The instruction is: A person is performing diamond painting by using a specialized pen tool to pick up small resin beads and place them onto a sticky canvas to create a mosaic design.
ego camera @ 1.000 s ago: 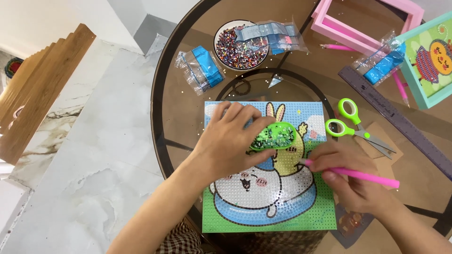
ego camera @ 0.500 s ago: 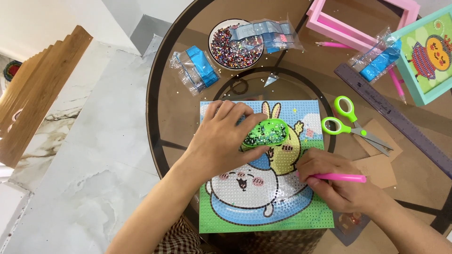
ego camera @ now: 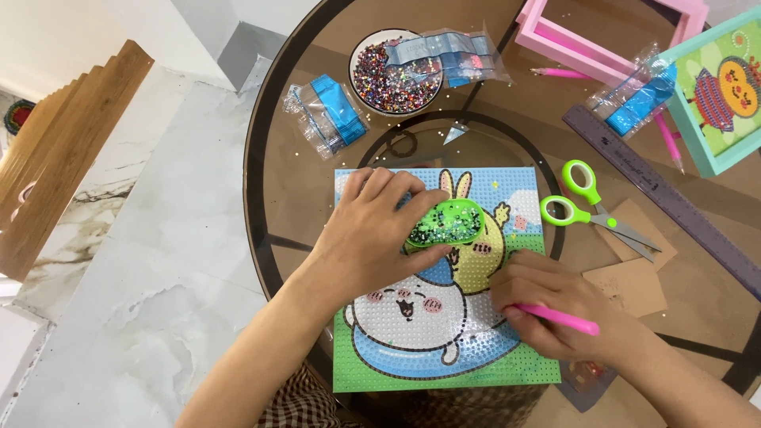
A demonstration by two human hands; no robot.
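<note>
Here, from the head view, we go item by item.
Left hand: our left hand (ego camera: 369, 242) curls over the green tray (ego camera: 445, 223), fingertips pinching its rim, likely so it stays steady on the canvas.
Tray: shallow, oval plastic, filled with small glittering beads, kept close to the working spot.
Right hand: our right hand (ego camera: 555, 313) grips the pink pen (ego camera: 559, 318) like a pencil, tip down on the canvas just below the tray.
Canvas: the dotted picture board (ego camera: 440, 317) lies flat on the round glass table (ego camera: 317, 190), its bumpy surface partly sparkling.
Nearby: green-handled scissors (ego camera: 590, 208) and a bead bowl (ego camera: 396, 75) sit apart but within reach.
</note>
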